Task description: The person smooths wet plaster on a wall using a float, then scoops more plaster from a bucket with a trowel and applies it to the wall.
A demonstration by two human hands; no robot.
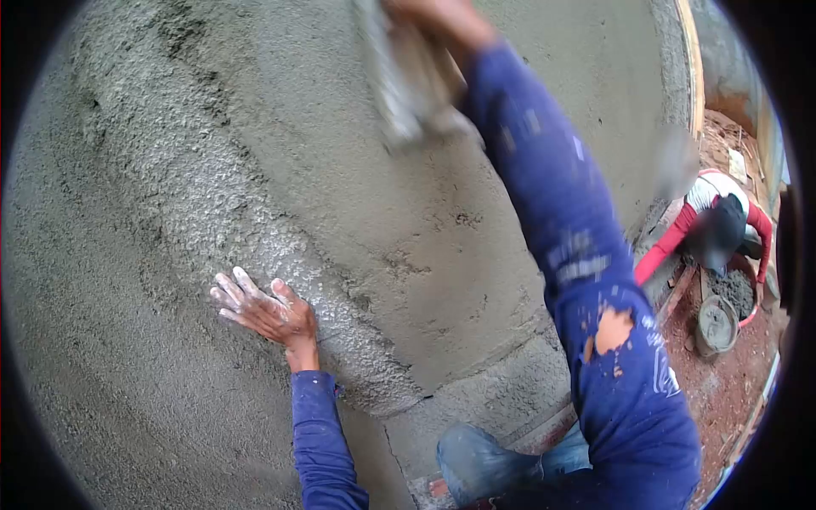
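Note:
A grey cement-plastered wall (255,127) fills most of the view. My left hand (265,311) lies flat on the rough lower part of the wall, fingers spread, dusted with cement. My right hand (438,17) is raised at the top edge and grips a plastering float (408,81), which is blurred and pressed against the smoother wet plaster. Both arms wear blue sleeves. My right sleeve has torn holes near the elbow.
At the right, another person (718,225) in a red and white top bends over a bucket of mortar (718,323) on red earth. My knee in jeans (484,463) is at the bottom. A wooden strip (693,59) edges the wall's right side.

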